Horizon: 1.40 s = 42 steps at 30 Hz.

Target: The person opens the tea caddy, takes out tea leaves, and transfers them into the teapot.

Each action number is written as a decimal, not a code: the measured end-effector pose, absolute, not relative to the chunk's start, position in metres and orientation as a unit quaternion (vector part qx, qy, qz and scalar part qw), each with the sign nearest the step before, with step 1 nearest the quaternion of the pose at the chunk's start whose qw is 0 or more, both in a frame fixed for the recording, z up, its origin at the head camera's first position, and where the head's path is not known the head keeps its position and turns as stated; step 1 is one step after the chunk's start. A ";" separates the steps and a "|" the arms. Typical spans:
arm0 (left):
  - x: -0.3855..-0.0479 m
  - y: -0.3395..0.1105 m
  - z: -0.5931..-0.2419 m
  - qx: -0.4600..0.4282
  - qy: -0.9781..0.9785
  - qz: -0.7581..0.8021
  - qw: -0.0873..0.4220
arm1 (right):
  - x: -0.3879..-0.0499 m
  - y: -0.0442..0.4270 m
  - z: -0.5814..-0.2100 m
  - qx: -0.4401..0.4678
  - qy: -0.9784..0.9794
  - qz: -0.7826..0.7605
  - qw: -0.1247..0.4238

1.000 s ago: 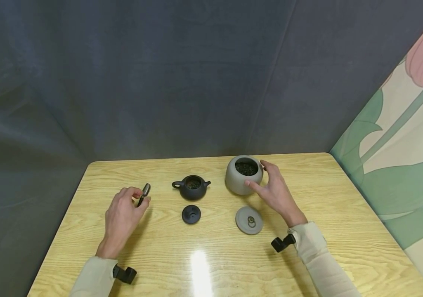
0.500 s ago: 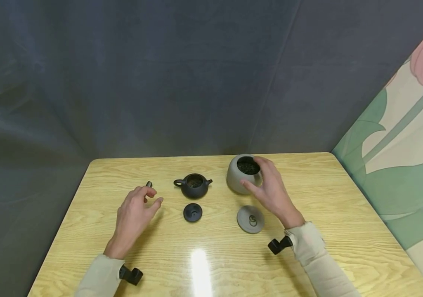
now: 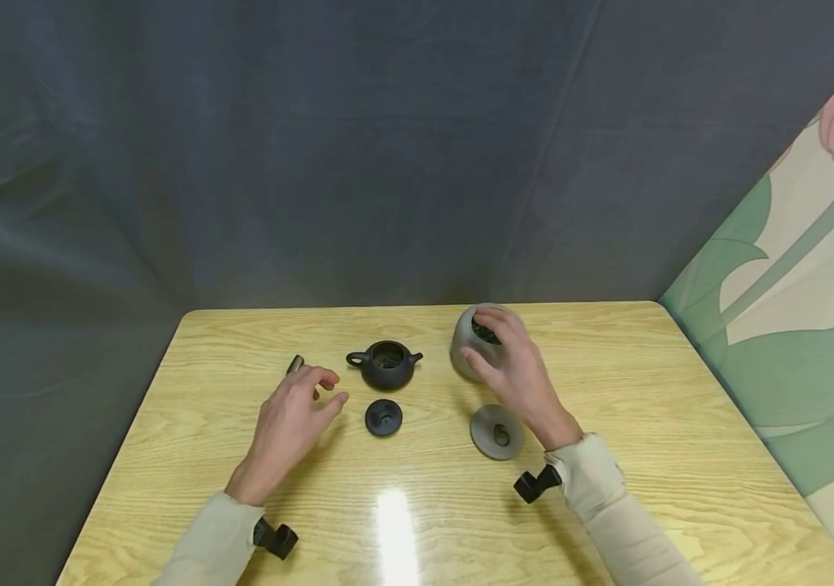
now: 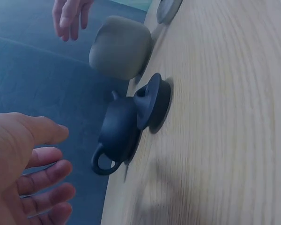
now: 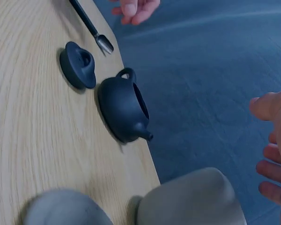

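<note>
My left hand (image 3: 290, 425) hovers over the table, fingers loosely bent and holding nothing. Behind it lies a tea scoop (image 5: 96, 33) with a dark handle and metallic end, mostly hidden by that hand in the head view. To the right stands a small dark teapot (image 3: 387, 376) without its lid, some dark leaves inside. Its round lid (image 3: 383, 417) rests in front. My right hand (image 3: 517, 376) is in the air before and above the grey jar (image 3: 463, 352), partly covering it; the left wrist view shows a gap between them. Dark tea leaves show in the jar's mouth.
A grey jar lid (image 3: 488, 439) with a ring on top lies in front of the jar, near the right forearm. The wooden table (image 3: 680, 456) ends at a dark curtain (image 3: 387, 163) behind. A floral cloth (image 3: 819, 358) hangs at the right.
My left hand has let go of the tea scoop, which now lies on the table, and moved right. My right hand has come off the jar's side and shifted left, now in front of it.
</note>
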<state>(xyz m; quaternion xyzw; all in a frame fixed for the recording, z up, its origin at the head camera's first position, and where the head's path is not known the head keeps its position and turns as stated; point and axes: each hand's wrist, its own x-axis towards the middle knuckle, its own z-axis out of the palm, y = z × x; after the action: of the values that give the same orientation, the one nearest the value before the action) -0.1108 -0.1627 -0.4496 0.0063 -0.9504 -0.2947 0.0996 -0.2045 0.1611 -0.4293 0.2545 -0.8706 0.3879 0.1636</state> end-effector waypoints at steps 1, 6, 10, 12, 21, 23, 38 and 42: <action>-0.111 -0.161 -0.450 0.003 -0.951 -0.294 0.099 | -0.204 0.159 -0.429 0.256 -0.869 0.390 0.163; -0.114 -0.153 -0.453 -0.009 -0.954 -0.284 0.097 | -0.202 0.147 -0.430 0.262 -0.865 0.397 0.157; -0.115 -0.144 -0.455 -0.013 -0.956 -0.282 0.083 | -0.202 0.138 -0.432 0.266 -0.867 0.400 0.132; -0.115 -0.140 -0.457 -0.017 -0.955 -0.285 0.076 | -0.203 0.134 -0.435 0.265 -0.867 0.407 0.113; -0.117 -0.123 -0.470 -0.052 -0.960 -0.267 0.066 | -0.212 0.117 -0.452 0.256 -0.859 0.443 0.026; -0.118 -0.120 -0.472 -0.055 -0.961 -0.266 0.058 | -0.214 0.112 -0.455 0.255 -0.861 0.440 0.015; -0.122 -0.109 -0.484 -0.064 -0.964 -0.254 0.047 | -0.225 0.091 -0.476 0.232 -0.899 0.370 -0.024; -0.124 -0.109 -0.486 -0.056 -0.966 -0.249 0.047 | -0.226 0.087 -0.479 0.229 -0.902 0.365 -0.026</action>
<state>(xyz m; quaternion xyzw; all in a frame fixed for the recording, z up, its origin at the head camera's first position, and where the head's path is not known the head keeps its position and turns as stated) -0.1237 -0.1085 -0.4857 -0.0559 -0.9657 -0.2491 0.0467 -0.2256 0.0873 -0.4788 0.2286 -0.9023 0.3647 -0.0259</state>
